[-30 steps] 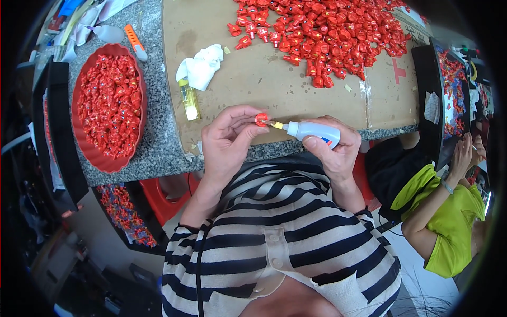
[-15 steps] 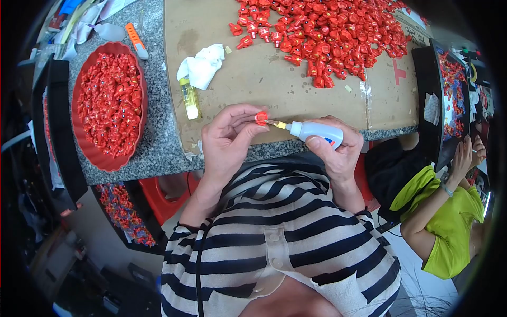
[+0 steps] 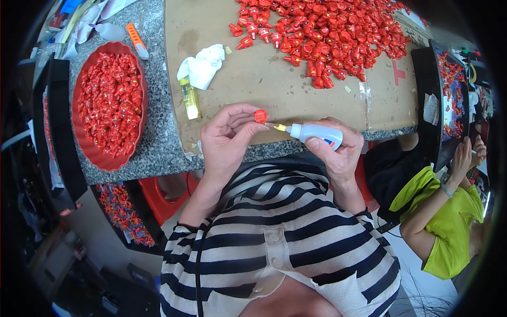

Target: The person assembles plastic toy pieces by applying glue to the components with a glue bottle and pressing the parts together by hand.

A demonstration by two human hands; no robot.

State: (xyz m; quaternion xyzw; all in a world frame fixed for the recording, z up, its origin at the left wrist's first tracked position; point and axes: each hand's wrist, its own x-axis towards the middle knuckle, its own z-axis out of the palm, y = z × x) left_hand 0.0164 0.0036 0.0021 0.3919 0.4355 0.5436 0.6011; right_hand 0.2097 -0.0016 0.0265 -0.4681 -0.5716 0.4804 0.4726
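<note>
Between thumb and fingertips, my left hand (image 3: pixel 229 134) pinches a small red plastic piece (image 3: pixel 260 116). My right hand (image 3: pixel 340 145) is wrapped round a white squeeze glue bottle (image 3: pixel 317 134). Its thin tip on a yellow collar points left at the red piece, at or just below its lower right side; whether they touch I cannot tell. Both hands are over the near edge of the cardboard sheet (image 3: pixel 237 92). Beyond them lies a big pile of similar red pieces (image 3: pixel 327 37).
A red scalloped bowl (image 3: pixel 79 134) full of red pieces stands left, beside an orange utility knife (image 3: pixel 137 41). White tissue (image 3: pixel 202 66) and a yellow-capped clear bottle (image 3: pixel 189 99) lie nearer. A person in a yellow-green top (image 3: pixel 449 227) sits right, by a black tray (image 3: pixel 426 79).
The red piece has turned a little in my left fingers, showing a broader face. The glue bottle's tip has shifted slightly down and nearer my fingertips.
</note>
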